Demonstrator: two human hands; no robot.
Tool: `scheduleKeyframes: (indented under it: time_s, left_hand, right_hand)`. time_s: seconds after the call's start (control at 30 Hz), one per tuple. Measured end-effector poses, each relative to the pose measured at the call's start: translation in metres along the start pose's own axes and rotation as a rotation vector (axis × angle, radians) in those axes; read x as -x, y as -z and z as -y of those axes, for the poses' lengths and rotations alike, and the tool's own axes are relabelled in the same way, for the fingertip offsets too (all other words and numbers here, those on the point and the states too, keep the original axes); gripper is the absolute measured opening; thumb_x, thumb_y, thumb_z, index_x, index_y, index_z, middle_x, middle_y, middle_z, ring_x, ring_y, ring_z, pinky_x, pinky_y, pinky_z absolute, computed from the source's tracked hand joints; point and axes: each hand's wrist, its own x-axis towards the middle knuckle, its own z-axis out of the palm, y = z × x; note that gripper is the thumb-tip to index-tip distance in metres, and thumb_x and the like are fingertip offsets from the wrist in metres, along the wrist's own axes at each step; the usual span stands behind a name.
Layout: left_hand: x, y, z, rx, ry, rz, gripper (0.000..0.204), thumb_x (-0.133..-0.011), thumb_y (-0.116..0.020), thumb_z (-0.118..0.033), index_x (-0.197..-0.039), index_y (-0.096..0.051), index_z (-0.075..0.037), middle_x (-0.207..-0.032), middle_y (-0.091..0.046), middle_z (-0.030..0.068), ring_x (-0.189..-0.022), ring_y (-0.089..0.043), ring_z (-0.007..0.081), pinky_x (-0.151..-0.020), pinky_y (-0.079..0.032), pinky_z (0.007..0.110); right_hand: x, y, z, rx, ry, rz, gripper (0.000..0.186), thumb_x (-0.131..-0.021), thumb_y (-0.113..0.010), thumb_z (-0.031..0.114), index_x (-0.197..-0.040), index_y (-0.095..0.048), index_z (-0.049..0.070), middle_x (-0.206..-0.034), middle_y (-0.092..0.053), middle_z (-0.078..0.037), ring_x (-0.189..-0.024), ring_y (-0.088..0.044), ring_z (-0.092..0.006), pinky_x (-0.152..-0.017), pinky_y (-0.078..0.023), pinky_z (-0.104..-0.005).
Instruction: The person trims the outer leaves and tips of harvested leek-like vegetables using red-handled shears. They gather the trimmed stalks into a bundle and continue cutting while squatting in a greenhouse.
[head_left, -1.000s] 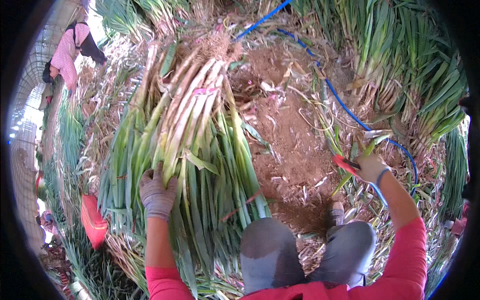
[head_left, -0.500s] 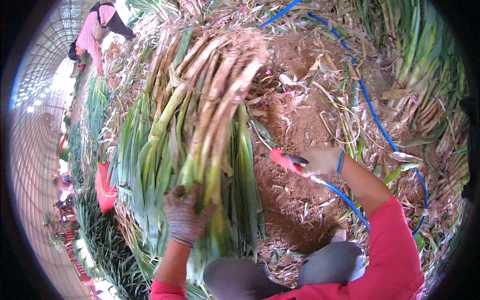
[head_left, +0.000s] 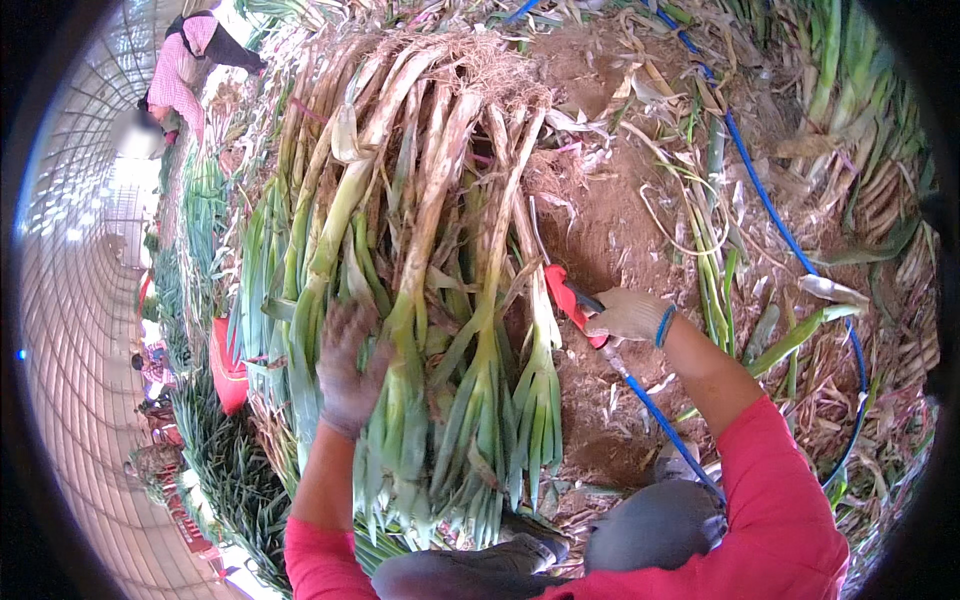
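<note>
A spread of long green onions [head_left: 425,270] with brown, soil-covered bases covers the ground in front of me, roots at the far end and green leaves toward me. My left hand [head_left: 350,365], in a striped glove, lies over the stalks at the left of the spread. It is slightly blurred, but its fingers look apart and closed on nothing. In a pale glove, my right hand [head_left: 628,316] grips a red air blow gun [head_left: 574,306]. The gun's thin metal nozzle [head_left: 537,225] points away from me, beside the rightmost stalks.
A blue hose [head_left: 665,425] runs from the gun toward my knee [head_left: 655,535], and another stretch [head_left: 755,195] crosses the littered soil at right. More onions [head_left: 850,110] lie far right. A red bag [head_left: 228,368] sits at left. Another person [head_left: 185,70] bends over at far left.
The onions have come down and fanned out to the right, and their roots are less blurred. My left hand has moved up and left, letting go of the stalks. The gun has shifted slightly.
</note>
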Motion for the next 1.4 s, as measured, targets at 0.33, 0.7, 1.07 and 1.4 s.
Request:
scheduleKeyframes:
  time_s: [0.33, 0.7, 1.07, 1.4]
  left_hand:
    - [-0.123, -0.017, 0.055, -0.649, 0.342, 0.064, 0.061, -0.095, -0.042, -0.057, -0.150, -0.039, -0.031, -0.155, -0.036, 0.0213, -0.135, -0.041, 0.0437, -0.114, -0.032, 0.045]
    - [-0.074, -0.033, 0.008, 0.225, -0.028, -0.358, 0.040, -0.095, -0.062, -0.015, -0.133, -0.058, -0.004, -0.143, -0.050, 0.0202, -0.130, -0.051, 0.0312, -0.108, -0.042, 0.040]
    - [-0.006, -0.119, -0.177, 2.009, 0.614, 0.253, 0.035, -0.098, -0.060, -0.038, -0.110, -0.060, -0.005, -0.086, -0.063, 0.0047, -0.084, -0.063, 0.0210, -0.078, -0.052, 0.036]
    - [0.001, -0.172, -0.180, 2.142, 0.708, 0.136, 0.037, -0.100, -0.056, -0.045, -0.110, -0.058, -0.009, -0.095, -0.058, 0.0054, -0.089, -0.058, 0.0183, -0.082, -0.051, 0.037]
  right_hand:
    - [0.063, -0.006, -0.007, 0.211, -0.175, -0.224, 0.055, -0.080, -0.064, 0.052, -0.111, -0.067, 0.006, -0.098, -0.070, -0.023, -0.093, -0.068, -0.0379, -0.083, -0.051, -0.0454]
    - [0.105, -0.007, -0.019, -0.289, -0.015, 0.052, 0.046, -0.081, -0.073, 0.044, -0.097, -0.070, 0.001, -0.080, -0.070, -0.006, -0.072, -0.067, -0.0157, -0.064, -0.055, -0.0303]
    - [0.089, -0.041, 0.019, -0.016, 0.515, -0.257, 0.087, -0.079, -0.076, 0.047, -0.146, -0.042, 0.003, -0.122, -0.062, -0.029, -0.115, -0.061, -0.0376, -0.100, -0.047, -0.0421]
    - [0.104, -0.073, 0.053, 0.356, 0.095, -0.443, 0.076, -0.072, -0.076, 0.028, -0.135, -0.043, 0.001, -0.121, -0.059, -0.025, -0.117, -0.057, -0.0402, -0.100, -0.047, -0.0470]
